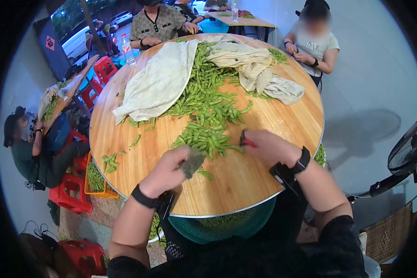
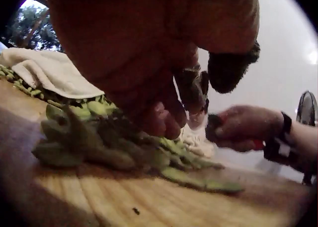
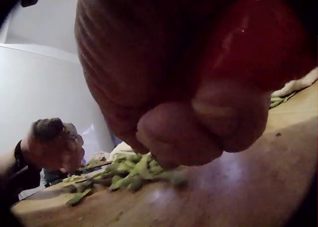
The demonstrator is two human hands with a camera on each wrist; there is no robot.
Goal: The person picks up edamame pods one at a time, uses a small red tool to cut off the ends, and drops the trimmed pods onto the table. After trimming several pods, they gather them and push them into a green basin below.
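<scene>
My left hand (image 1: 169, 169) hovers at the near edge of a pile of green soybean pods (image 1: 204, 132). Its thumb and a finger wear dark, rough coverings (image 2: 231, 70); its fingers are loosely bent, with blurred pods (image 2: 99, 142) beneath. Across from it, my right hand (image 1: 271, 148) is raised over the table, right of the pile. Its fingers curl round a smooth red piece (image 3: 253, 43), whose kind I cannot tell. A dark covering (image 2: 213, 127) shows at that hand's tip. Loose pods (image 2: 203, 182) lie on the wood under the hands.
White cloths (image 1: 160, 83) partly cover the pile on the round wooden table (image 1: 116, 99). A bottle (image 1: 127, 50) stands at the back left. Below the near edge sits a green basin (image 1: 217, 229). Red stools (image 1: 72, 192) stand left, a fan (image 1: 405, 148) right. Other people sit around.
</scene>
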